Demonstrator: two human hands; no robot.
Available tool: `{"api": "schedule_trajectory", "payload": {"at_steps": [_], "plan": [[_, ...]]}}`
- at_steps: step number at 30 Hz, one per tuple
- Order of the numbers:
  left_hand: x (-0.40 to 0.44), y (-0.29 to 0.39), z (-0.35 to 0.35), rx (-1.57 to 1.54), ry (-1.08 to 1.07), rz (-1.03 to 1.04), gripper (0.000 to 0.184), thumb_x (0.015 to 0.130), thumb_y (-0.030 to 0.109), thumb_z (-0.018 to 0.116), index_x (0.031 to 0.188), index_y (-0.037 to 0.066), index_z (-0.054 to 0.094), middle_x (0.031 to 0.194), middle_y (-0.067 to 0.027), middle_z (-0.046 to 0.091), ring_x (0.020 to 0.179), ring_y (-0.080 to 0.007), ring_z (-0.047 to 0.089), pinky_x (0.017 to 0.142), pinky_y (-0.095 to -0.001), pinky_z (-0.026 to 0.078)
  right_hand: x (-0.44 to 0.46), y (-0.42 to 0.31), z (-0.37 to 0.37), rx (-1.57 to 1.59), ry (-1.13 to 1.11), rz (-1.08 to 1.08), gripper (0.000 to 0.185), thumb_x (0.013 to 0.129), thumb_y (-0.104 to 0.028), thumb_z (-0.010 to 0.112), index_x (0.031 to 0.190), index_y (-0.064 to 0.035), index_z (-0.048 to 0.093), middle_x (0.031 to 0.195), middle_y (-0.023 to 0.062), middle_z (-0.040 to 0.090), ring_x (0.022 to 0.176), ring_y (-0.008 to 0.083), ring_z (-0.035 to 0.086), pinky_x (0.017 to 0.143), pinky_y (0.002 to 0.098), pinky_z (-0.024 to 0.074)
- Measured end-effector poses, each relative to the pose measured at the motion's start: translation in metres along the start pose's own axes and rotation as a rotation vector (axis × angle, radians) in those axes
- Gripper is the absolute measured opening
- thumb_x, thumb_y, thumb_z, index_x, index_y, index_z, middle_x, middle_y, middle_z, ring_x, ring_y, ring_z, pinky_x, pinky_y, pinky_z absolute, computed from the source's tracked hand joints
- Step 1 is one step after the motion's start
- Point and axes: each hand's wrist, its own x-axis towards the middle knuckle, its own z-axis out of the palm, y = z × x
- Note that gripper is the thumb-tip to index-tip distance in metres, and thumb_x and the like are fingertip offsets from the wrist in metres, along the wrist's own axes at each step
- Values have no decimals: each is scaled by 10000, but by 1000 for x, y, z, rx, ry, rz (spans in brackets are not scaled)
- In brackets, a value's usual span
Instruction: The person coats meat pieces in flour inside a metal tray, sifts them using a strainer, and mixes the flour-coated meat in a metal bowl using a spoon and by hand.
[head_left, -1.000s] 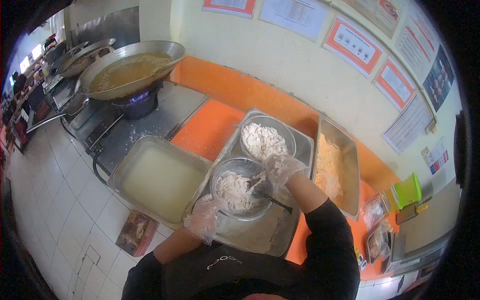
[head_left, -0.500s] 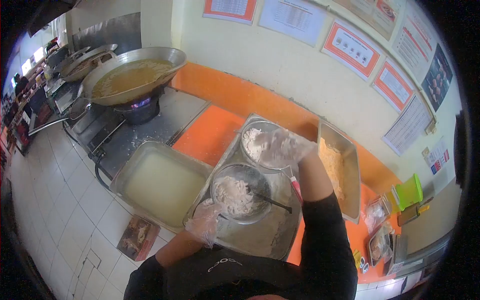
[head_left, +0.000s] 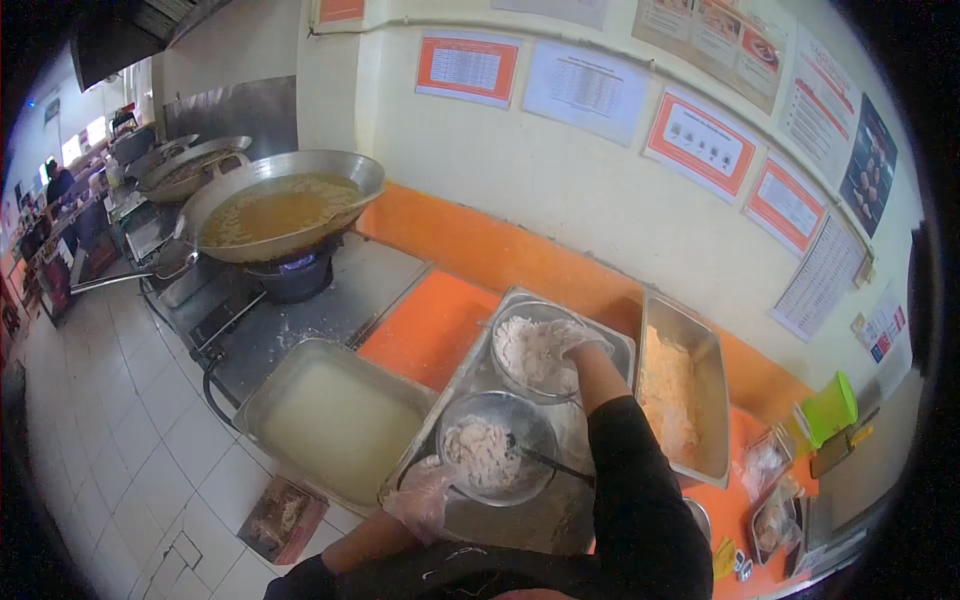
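My right hand [head_left: 578, 342], in a clear plastic glove, reaches down into the upper round metal sieve [head_left: 497, 362]. Its fingers are at the white floured pieces [head_left: 525, 338] there and are mostly hidden. Below it, a metal bowl [head_left: 548, 440] holds more floured pieces [head_left: 478, 447]. A black-handled utensil [head_left: 560, 464] leans across this bowl's right rim. My left hand [head_left: 420, 498], gloved too, is closed at the bowl's lower left rim. Both vessels sit in a large metal tray [head_left: 500, 525] dusted with flour.
Left of the tray stands a pan of cloudy liquid [head_left: 330, 410]. Farther left, a wide wok of oil [head_left: 285, 210] sits over a lit burner [head_left: 295, 268]. A deep pan of orange-tinted flour [head_left: 668, 390] is at the right. A box [head_left: 282, 520] lies low at left.
My right hand has gone from a blurred position above the sieve down into its floured pieces. My left hand stays at the bowl's rim. The whole view has shifted slightly with my head.
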Motion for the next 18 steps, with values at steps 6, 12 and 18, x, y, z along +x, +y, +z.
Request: {"api": "schedule_trajectory", "payload": {"at_steps": [6, 12, 18], "plan": [[-12, -39, -2, 101, -27, -174, 297, 683, 69, 451, 951, -11, 549, 918, -203, 551, 862, -335, 511, 780, -390, 412, 29, -34, 12, -15, 35, 158, 409, 819, -383, 424, 1142, -144, 503, 1193, 77, 468, 1089, 220, 441, 895, 344, 359], [-8, 2, 2, -23, -17, -182, 251, 730, 33, 419, 944, -24, 538, 942, -218, 536, 887, -339, 516, 799, -411, 411, 58, -26, 63, 152, 62, 15, 365, 805, -347, 475, 1080, -121, 557, 1160, 93, 507, 1084, 231, 460, 898, 335, 369], [-20, -52, 2, 596, -58, 21, 241, 828, 101, 370, 994, 15, 522, 952, -165, 541, 870, -312, 517, 805, -363, 404, -2, 1, -16, 124, 72, 35, 420, 823, -369, 441, 1158, -122, 494, 1212, 110, 461, 1127, 223, 430, 925, 346, 334]]}}
